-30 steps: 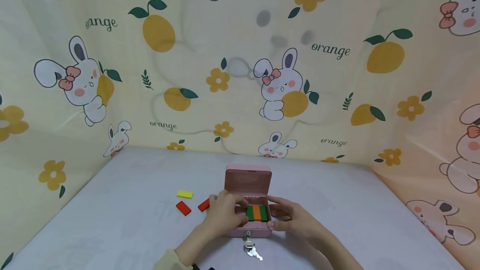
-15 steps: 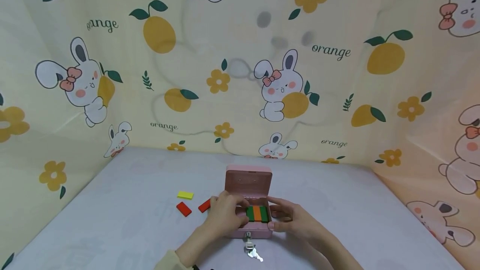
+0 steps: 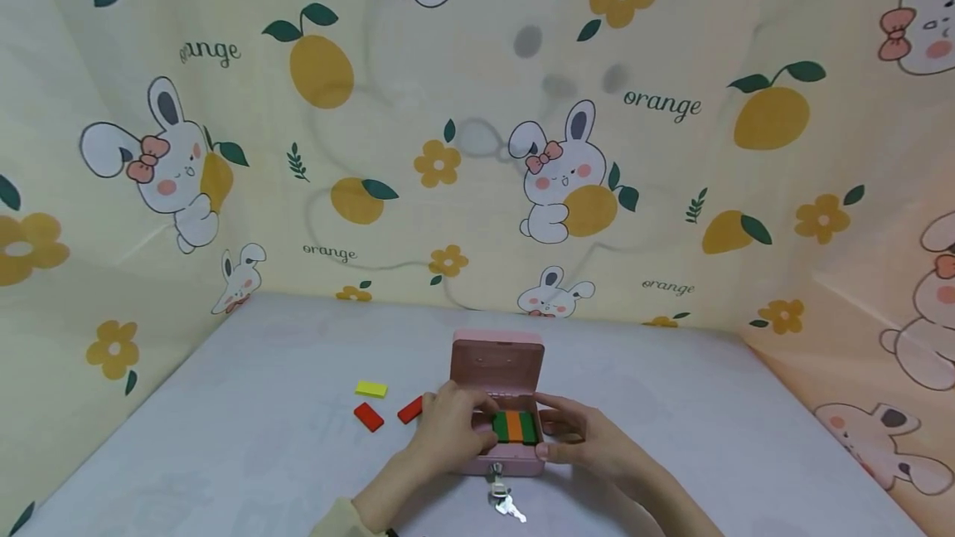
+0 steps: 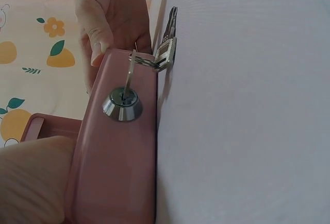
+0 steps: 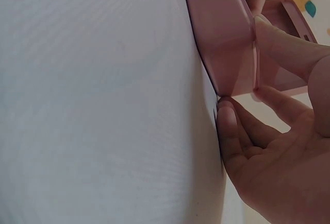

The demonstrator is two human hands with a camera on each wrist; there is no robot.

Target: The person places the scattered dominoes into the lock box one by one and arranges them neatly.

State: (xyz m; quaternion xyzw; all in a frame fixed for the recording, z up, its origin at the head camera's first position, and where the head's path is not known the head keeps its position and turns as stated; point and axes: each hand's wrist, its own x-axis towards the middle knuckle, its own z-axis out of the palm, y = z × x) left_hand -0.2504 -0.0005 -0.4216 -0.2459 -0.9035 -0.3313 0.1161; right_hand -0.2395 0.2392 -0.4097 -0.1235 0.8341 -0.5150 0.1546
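A small pink cash box (image 3: pixel 507 467) stands on the table with its lid (image 3: pixel 496 365) raised. Inside lies a row of green blocks (image 3: pixel 529 428) with an orange block (image 3: pixel 514 427) between them. My left hand (image 3: pixel 448 429) reaches over the box's left side, its thumb and a finger bent at the ends of the leftmost green block (image 3: pixel 500 428); the exact contact is hard to see. With thumb on the rim and fingers along the outer wall, my right hand (image 3: pixel 589 442) holds the box's right side. Keys (image 3: pixel 509 507) hang from the front lock (image 4: pixel 124 103).
Left of the box lie a yellow block (image 3: pixel 370 389) and a red block (image 3: pixel 369 417). Another red block (image 3: pixel 410 410) sits close by my left hand, partly hidden by it. A patterned cloth (image 3: pixel 477 189) walls off the back and sides of the white table (image 3: pixel 298 355).
Both hands, the box and the blocks keep their places relative to one another. Only the head view has shifted slightly.
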